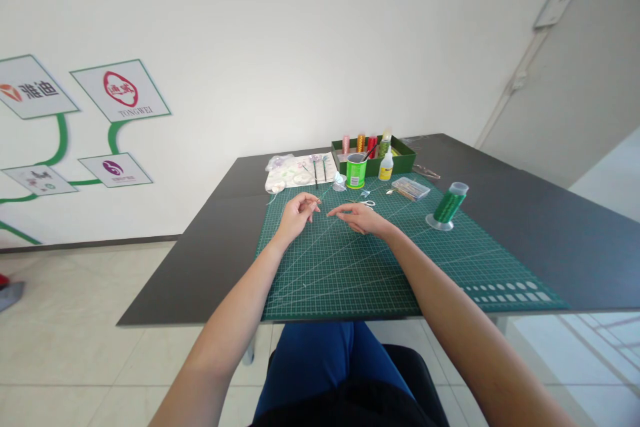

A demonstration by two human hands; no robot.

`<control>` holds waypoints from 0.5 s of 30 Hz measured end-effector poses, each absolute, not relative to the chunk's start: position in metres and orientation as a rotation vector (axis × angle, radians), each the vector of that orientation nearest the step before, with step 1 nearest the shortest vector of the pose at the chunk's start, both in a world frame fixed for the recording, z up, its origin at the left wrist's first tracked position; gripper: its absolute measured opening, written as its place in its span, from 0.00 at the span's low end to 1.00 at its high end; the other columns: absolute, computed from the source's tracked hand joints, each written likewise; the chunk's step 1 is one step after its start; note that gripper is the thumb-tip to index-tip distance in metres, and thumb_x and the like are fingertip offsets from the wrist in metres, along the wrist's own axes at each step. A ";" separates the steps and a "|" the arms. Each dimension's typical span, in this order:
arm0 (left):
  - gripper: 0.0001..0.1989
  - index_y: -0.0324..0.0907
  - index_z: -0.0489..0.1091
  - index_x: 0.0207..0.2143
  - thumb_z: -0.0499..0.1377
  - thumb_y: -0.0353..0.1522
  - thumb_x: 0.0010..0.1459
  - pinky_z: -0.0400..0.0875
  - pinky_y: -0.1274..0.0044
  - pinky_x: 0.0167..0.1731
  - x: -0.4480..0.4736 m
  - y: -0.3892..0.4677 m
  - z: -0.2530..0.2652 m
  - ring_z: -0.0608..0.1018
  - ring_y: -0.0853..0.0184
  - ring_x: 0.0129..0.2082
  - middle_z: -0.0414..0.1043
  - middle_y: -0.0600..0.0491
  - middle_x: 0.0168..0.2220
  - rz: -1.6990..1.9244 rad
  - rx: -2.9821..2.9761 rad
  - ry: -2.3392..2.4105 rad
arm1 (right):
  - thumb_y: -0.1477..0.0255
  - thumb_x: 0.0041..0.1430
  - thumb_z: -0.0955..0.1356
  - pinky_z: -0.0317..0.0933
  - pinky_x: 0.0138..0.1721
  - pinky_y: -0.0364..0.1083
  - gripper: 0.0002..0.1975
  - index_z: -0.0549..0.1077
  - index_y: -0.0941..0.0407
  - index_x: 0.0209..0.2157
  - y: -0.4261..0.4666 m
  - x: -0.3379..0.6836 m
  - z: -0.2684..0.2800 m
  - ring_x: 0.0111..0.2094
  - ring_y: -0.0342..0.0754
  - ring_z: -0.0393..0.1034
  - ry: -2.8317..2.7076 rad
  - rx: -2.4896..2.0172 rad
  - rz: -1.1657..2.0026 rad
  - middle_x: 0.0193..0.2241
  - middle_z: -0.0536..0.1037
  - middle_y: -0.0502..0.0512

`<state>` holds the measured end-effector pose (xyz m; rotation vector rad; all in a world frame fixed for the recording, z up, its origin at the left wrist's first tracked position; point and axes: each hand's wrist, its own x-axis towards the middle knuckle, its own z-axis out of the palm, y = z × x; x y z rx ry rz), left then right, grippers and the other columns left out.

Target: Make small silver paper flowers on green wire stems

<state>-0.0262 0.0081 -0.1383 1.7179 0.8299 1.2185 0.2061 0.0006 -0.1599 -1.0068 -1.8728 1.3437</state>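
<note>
My left hand [299, 215] is over the cutting mat [335, 267], with thumb and fingertips pinched together. Whatever it pinches is too small to make out; a thin green strand shows just beyond the fingertips. Facing it a short way to the right, my right hand [359, 217] has its fingers stretched out toward the left, and I see nothing held in it. Scissors with white handles [369, 203] lie right behind the right hand. Farther right on the mat, a spool of green thread [449, 205] stands tilted in the view.
Behind the hands stand a green can [356, 171], a glue bottle [386, 165] and a green box [407, 158] with several thread spools. A clear plastic case [411, 188] lies on the right. At back left, a white sheet [280, 178] carries flower pieces.
</note>
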 end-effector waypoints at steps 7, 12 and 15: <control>0.10 0.39 0.71 0.37 0.62 0.38 0.60 0.62 0.82 0.20 -0.027 0.008 -0.139 0.67 0.77 0.18 0.75 0.53 0.29 1.251 1.737 0.880 | 0.61 0.65 0.65 0.47 0.15 0.38 0.26 0.75 0.66 0.54 -0.003 0.206 -0.154 0.10 0.38 0.49 -1.900 -1.031 1.327 0.07 0.58 0.38; 0.08 0.39 0.72 0.37 0.61 0.35 0.60 0.64 0.81 0.22 -0.028 0.009 -0.139 0.68 0.75 0.19 0.77 0.53 0.30 1.239 1.791 0.950 | 0.61 0.65 0.65 0.48 0.16 0.38 0.25 0.76 0.66 0.53 -0.006 0.206 -0.149 0.10 0.38 0.50 -1.942 -1.028 1.347 0.08 0.59 0.38; 0.06 0.39 0.74 0.37 0.59 0.32 0.60 0.65 0.80 0.24 -0.028 0.010 -0.139 0.70 0.73 0.21 0.77 0.52 0.30 1.242 1.815 0.997 | 0.61 0.65 0.65 0.47 0.16 0.39 0.25 0.76 0.66 0.53 -0.008 0.206 -0.146 0.10 0.38 0.49 -1.945 -1.045 1.389 0.08 0.60 0.38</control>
